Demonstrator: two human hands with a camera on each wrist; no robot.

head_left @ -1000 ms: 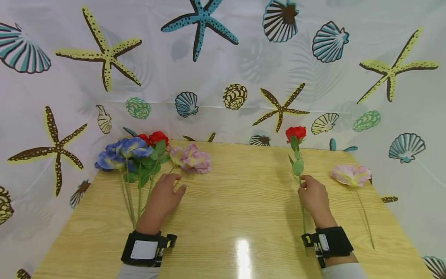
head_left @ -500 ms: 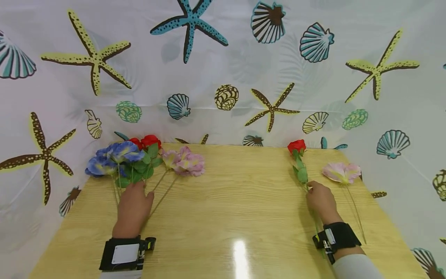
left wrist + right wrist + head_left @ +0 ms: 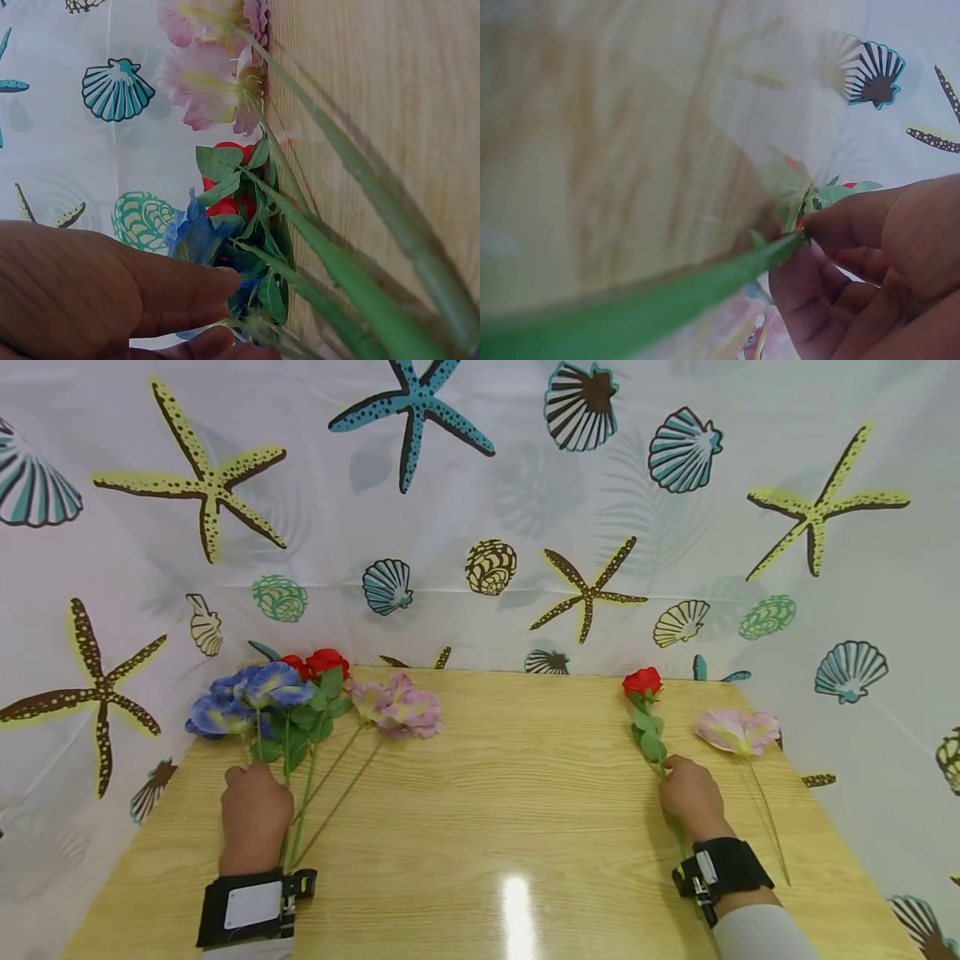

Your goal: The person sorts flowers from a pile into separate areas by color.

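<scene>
On the right side of the table, my right hand (image 3: pixel 692 795) pinches the green stem of a red rose (image 3: pixel 642 682); in the right wrist view the stem (image 3: pixel 705 296) runs from between thumb and fingers. At the left, my left hand (image 3: pixel 257 814) is at the stems of the blue flowers (image 3: pixel 258 689), fingers curled about a thin pale stem (image 3: pixel 259 322). Thumb and fingers partly hide those stems in the left wrist view. Just right of that hand lie two red roses (image 3: pixel 327 662) and pink flowers (image 3: pixel 408 706), their stems converging toward the wrist.
A single pink flower (image 3: pixel 738 732) lies right of my right hand. The light wooden table (image 3: pixel 510 793) ends at a white cloth (image 3: pixel 450 518) printed with starfish and shells, which also hangs along both sides.
My left hand has moved left, from the pink flowers across the roses to the blue flowers' stems, and its fingers have curled. My right hand still holds the rose, now lower and tilted.
</scene>
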